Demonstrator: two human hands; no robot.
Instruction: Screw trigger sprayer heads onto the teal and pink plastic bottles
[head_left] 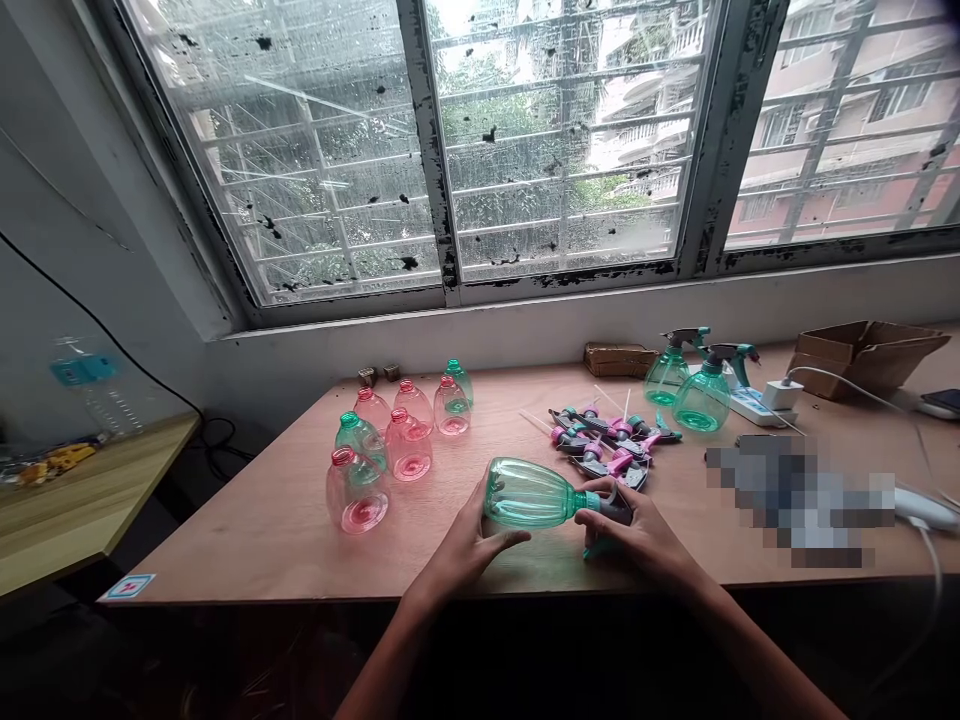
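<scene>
A clear green spray bottle [529,493] lies sideways in the air above the table's front part, its base to the left. My left hand [480,530] is closed around the base end, thumb in front. At the neck, my right hand [630,525] grips the dark grey and teal spray head [615,508], which sits on the bottle's mouth; whether it is screwed tight I cannot tell. Just behind my right hand lies a pile of pink and grey spray heads [607,440] with thin tubes. Two green bottles with spray heads [703,398] stand upright farther back right.
Several pink bottles [358,500] and green bottles [360,440] without heads stand at the left. A small brown carton [619,358], a power strip [750,405] and an open cardboard box [862,355] are along the back. A blurred patch [802,500] covers the right side.
</scene>
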